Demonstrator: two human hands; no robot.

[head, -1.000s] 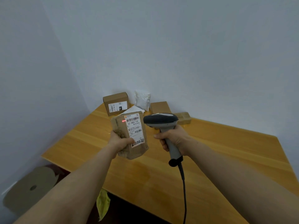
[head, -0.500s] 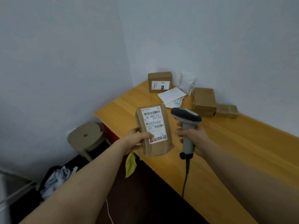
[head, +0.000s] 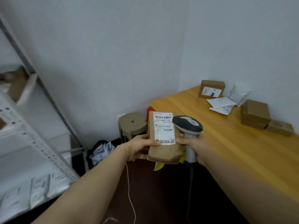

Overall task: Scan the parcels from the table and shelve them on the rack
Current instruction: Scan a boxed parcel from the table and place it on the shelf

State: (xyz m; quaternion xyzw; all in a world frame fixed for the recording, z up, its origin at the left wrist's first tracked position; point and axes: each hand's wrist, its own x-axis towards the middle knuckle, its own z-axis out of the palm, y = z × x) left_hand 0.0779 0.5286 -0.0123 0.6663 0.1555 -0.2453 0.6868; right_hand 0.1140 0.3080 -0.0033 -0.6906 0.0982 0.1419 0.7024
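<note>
My left hand point(head: 140, 147) grips a brown paper parcel point(head: 163, 149) with a white barcode label, held upright off the table's left end. Right beside it, my right hand point(head: 196, 147) grips the handle of a grey barcode scanner point(head: 187, 124), whose cable hangs down. On the wooden table point(head: 226, 139) at the right lie a labelled brown box point(head: 211, 88), a white envelope point(head: 220, 103), a clear plastic bag point(head: 239, 94) and two more brown boxes point(head: 254, 116). The white metal rack point(head: 32, 143) stands at the left, blurred, with white parcels on a lower shelf.
A round olive stool point(head: 131, 123) stands against the wall by the table's end, with something red point(head: 149, 110) behind it. A dark bin with crumpled paper point(head: 102, 151) sits on the floor beside the rack. A thin cord point(head: 129, 191) trails over the dark floor.
The view has swung left from the table to the rack. The parcel and scanner have come off the table area and the red scan light on the label is gone.
</note>
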